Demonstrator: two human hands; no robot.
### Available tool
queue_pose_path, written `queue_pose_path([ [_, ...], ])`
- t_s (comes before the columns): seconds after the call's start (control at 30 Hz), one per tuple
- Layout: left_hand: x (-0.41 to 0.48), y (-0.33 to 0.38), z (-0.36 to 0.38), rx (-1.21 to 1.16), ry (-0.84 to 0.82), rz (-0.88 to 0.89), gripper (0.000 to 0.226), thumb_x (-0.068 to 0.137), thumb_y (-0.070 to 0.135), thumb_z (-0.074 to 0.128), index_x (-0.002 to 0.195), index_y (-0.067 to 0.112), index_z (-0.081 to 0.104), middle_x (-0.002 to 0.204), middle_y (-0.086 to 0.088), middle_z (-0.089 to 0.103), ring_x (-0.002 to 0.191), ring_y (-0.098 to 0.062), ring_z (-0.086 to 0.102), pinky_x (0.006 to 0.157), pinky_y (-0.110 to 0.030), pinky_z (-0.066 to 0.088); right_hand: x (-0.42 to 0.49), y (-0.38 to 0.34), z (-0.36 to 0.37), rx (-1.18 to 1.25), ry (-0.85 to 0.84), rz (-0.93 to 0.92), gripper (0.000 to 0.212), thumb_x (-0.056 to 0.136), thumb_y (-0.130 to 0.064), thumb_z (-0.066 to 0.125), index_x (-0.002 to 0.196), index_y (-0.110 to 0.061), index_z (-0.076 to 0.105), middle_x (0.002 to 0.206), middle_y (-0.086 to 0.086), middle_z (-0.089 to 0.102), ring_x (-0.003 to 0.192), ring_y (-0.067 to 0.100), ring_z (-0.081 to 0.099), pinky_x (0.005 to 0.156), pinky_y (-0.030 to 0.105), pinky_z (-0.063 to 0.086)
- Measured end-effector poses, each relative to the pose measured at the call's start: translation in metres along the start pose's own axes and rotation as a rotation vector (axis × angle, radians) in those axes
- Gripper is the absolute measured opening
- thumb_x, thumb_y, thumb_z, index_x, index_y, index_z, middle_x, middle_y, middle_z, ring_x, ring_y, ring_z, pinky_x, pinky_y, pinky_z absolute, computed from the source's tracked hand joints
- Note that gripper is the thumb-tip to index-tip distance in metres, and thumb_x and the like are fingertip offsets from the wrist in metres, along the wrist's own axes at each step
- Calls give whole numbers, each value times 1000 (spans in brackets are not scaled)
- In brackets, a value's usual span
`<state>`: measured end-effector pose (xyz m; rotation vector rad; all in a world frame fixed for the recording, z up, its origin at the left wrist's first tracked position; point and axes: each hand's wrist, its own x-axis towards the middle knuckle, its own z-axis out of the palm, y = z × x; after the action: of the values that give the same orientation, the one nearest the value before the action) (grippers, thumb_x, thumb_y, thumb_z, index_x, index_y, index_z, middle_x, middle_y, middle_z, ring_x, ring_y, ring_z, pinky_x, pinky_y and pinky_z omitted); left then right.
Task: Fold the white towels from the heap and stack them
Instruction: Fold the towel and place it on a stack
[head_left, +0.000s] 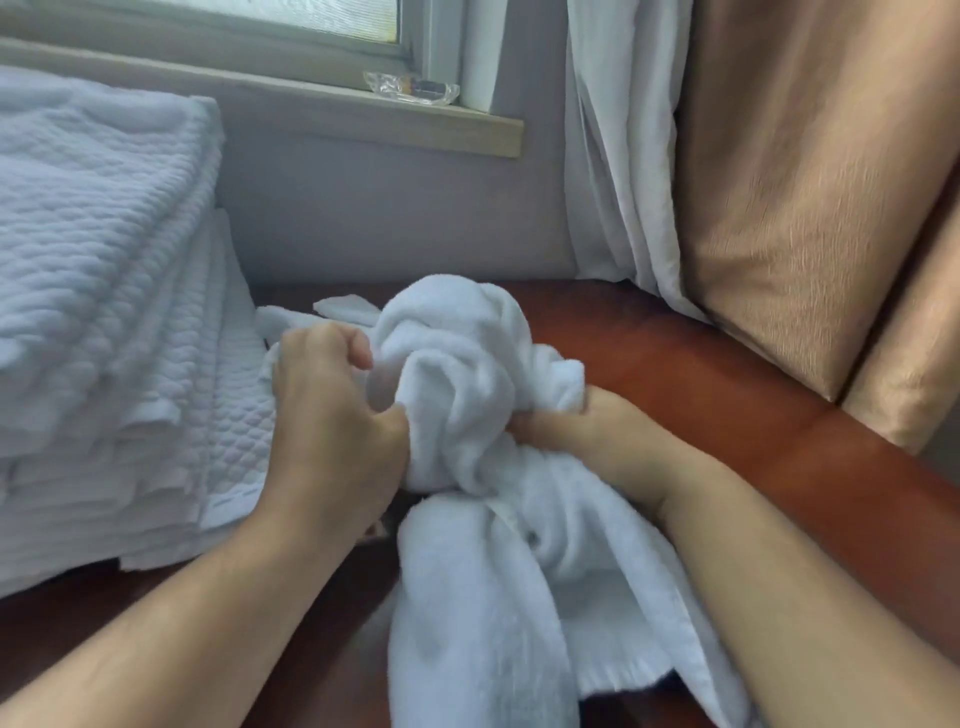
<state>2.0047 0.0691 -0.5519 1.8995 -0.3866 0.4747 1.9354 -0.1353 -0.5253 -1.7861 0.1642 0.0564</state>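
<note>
While the big stack of folded towels (104, 312) hogs the whole left side, a tan curtain (805, 208) hangs on the right, with a reddish wooden table (727, 389) under it all. On that table, right beside the stack, sits a bunched-up white towel (467, 364), its loose end trailing toward the camera. Left hand (332, 410) is clenched on the bunch's left side, right hand (587, 431) grabs it from the right, fingers buried in cloth. Little glass dish (410, 88) on the windowsill.
</note>
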Motion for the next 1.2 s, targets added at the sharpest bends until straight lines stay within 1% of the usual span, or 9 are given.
queue_pose_path([
  [0.1, -12, 11, -16, -144, -7, -137, 21, 83, 46, 66, 87, 34, 50, 81, 11, 55, 70, -1, 53, 70, -12, 41, -1, 0, -5, 309, 267, 4, 24, 85, -39, 77, 71, -21, 76, 75, -2, 75, 72, 11, 73, 65, 26, 54],
  [0.17, -20, 22, -27, -360, -354, -352, 49, 75, 75, 55, 97, 33, 67, 87, 10, 71, 77, 1, 65, 77, -30, 52, -2, -6, -4, 392, 412, -12, 34, 92, -47, 65, 64, -28, 69, 71, -8, 66, 65, 5, 64, 63, 21, 51],
  [0.27, -39, 32, -44, -298, -781, -270, 30, 83, 68, 63, 106, 50, 69, 104, 19, 74, 96, 0, 71, 75, -22, 58, -9, -14, 22, 694, 266, -32, 48, 106, -48, 42, 128, -9, 60, 112, 14, 63, 105, 23, 63, 95, 32, 52],
  [0.37, -47, 31, -66, -378, -549, -428, 14, 94, 32, 63, 98, 35, 76, 101, 6, 77, 98, -12, 73, 83, -33, 59, -23, -17, 46, 754, 107, -79, 60, 107, -53, 36, 141, -7, 52, 128, 19, 65, 119, 27, 63, 105, 41, 49],
  [0.5, -55, 28, -111, -751, -288, -810, 30, 96, 31, 62, 113, 8, 73, 110, -14, 75, 102, -28, 72, 85, -40, 57, -40, -27, 32, 770, 327, -164, 49, 107, -45, 43, 135, -10, 60, 124, 18, 70, 115, 36, 67, 98, 52, 54],
  [0.63, -66, 37, -139, -791, -344, -849, 41, 92, 40, 65, 111, 5, 74, 109, -17, 74, 97, -30, 74, 68, -37, 61, -55, -26, 29, 726, 423, -150, 31, 104, -38, 52, 113, -14, 68, 94, 7, 79, 86, 25, 77, 62, 38, 61],
  [0.73, -73, 40, -147, -756, -366, -846, 40, 94, 40, 65, 109, 4, 73, 105, -17, 75, 93, -30, 75, 67, -36, 61, -62, -23, 33, 660, 408, -119, 34, 97, -35, 63, 118, -9, 68, 99, 13, 78, 91, 31, 76, 69, 44, 62],
  [1.0, -78, 28, -165, 366, -274, -300, 39, 84, 57, 66, 109, 27, 58, 100, 10, 68, 97, -16, 64, 85, -37, 52, -84, 9, 29, -729, 896, -78, 80, 78, -40, 79, 135, 1, 42, 133, 24, 51, 121, 42, 50, 99, 48, 48],
  [1.2, -101, 56, -143, 499, -171, 172, 27, 92, 22, 56, 119, 28, 59, 122, 7, 52, 112, -18, 53, 95, -37, 44, -107, -9, 44, -379, 569, 9, 35, 85, -13, 63, 120, -11, 60, 112, 10, 68, 102, 29, 65, 82, 36, 52],
])
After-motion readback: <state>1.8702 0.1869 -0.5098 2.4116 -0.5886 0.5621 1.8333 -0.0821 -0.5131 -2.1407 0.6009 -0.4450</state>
